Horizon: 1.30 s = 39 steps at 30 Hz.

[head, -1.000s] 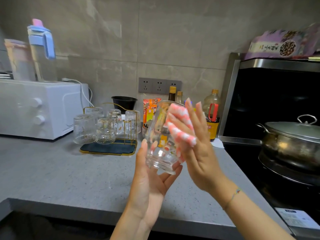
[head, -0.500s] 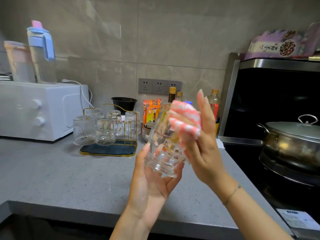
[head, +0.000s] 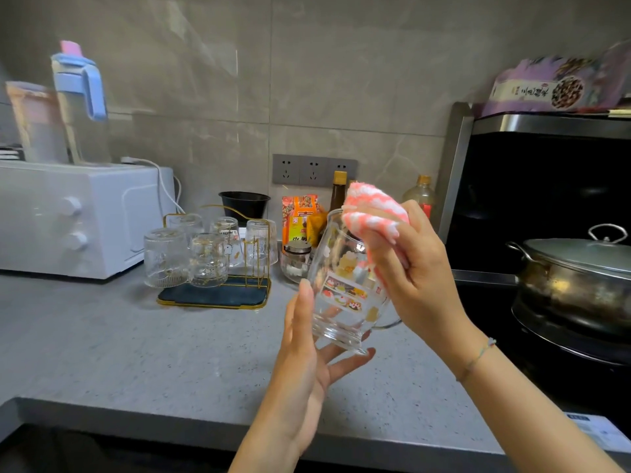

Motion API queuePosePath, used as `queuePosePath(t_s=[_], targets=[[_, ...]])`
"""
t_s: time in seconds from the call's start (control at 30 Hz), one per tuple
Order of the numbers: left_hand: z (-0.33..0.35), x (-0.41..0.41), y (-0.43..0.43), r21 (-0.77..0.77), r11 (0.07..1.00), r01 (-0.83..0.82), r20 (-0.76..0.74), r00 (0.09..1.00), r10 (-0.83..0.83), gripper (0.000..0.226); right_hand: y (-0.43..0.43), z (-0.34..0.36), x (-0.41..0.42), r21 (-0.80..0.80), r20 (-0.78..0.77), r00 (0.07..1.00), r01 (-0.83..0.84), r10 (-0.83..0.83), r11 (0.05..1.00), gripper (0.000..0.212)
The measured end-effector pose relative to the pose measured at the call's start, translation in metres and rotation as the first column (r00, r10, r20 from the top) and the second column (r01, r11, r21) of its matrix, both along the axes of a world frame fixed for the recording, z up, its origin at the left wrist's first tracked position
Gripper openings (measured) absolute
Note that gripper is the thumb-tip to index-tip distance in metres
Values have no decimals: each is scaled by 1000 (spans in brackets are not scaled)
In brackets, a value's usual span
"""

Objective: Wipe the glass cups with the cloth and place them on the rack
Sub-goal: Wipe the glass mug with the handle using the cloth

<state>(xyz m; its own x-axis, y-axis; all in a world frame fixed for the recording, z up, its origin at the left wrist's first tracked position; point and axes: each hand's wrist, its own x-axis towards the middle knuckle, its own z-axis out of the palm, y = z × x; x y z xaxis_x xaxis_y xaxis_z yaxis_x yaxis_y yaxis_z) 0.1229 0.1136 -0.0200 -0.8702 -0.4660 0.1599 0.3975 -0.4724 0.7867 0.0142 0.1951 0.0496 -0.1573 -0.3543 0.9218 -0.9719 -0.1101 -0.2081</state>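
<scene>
The grey counter point(head: 129, 356) lies open along its near edge and in front of the rack point(head: 215, 297), a broad way in from the front. Upturned glasses point(head: 165, 257) crowd the rack's left and back; its front right corner shows bare mat. A white oven point(head: 78, 216) walls off the left. A jar point(head: 296, 261), bottles point(head: 338, 192) and packets point(head: 299, 216) stand just right of the rack, and a lidded pot point(head: 577, 278) closes the right.

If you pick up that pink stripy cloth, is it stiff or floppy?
Probably floppy: the cloth folds and bunches around the fingers of the right hand at the rim of the glass cup. Likely light too, since fingers alone carry it. It looks fuzzy, so hardly slippery.
</scene>
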Motion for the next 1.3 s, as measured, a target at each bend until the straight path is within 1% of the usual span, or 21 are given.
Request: queuePosePath(t_s=[0.07,0.1,0.2,0.3,0.4,0.47,0.57,0.7,0.77,0.87,0.93,1.0,1.07,1.2,1.23,1.3], targets=[[-1,2,2,-9,1000,8,-34,999,-9,106,0,2,1,17,-1,1000,-2,2,1000,26],[-2,1,1,0,1000,15,-57,998,-15,106,0,3,1,21,-9,1000,-9,9,1000,26],[-6,0,3,84,996,15,-102,995,-6,96,-3,1,2,37,-72,997,-18,21,999,30],[-5,1,6,146,989,31,-126,992,-12,84,-6,-7,1,47,-189,980,70,-60,996,36],[-1,3,6,185,982,43,-140,990,-17,68,-4,-19,4,105,-292,954,100,-66,989,45],[2,4,3,180,983,35,-149,989,-8,67,-4,-31,8,157,-343,938,106,-47,982,49],[3,6,1,172,983,58,-165,986,-29,62,-4,-48,11,225,-413,911,114,-11,968,45],[1,7,0,173,981,86,-144,988,-61,61,0,-45,8,224,-507,861,177,-40,958,44],[-2,8,-2,208,972,106,-134,988,-79,62,1,-33,3,208,-468,879,207,-89,956,47],[-4,9,-2,275,950,147,-124,985,-117,63,5,-10,-7,204,-281,946,224,-163,953,49],[-4,11,-1,314,933,173,-115,983,-144,65,7,-1,-11,220,-197,967,204,-161,954,48],[-3,12,1,345,919,193,-125,979,-159,67,7,0,-6,247,-175,975,177,-136,953,49],[0,11,2,361,909,207,-147,976,-163,66,7,-5,2,254,-219,963,209,-155,944,50],[-3,8,2,404,885,230,-180,969,-169,70,7,-26,14,242,-397,895,317,-205,917,48],[-3,7,1,406,871,275,-218,955,-200,73,7,-32,16,239,-452,871,327,-194,914,47],[-2,8,0,419,810,411,-324,901,-289,81,6,-42,19,227,-550,823,313,-143,922,43]])
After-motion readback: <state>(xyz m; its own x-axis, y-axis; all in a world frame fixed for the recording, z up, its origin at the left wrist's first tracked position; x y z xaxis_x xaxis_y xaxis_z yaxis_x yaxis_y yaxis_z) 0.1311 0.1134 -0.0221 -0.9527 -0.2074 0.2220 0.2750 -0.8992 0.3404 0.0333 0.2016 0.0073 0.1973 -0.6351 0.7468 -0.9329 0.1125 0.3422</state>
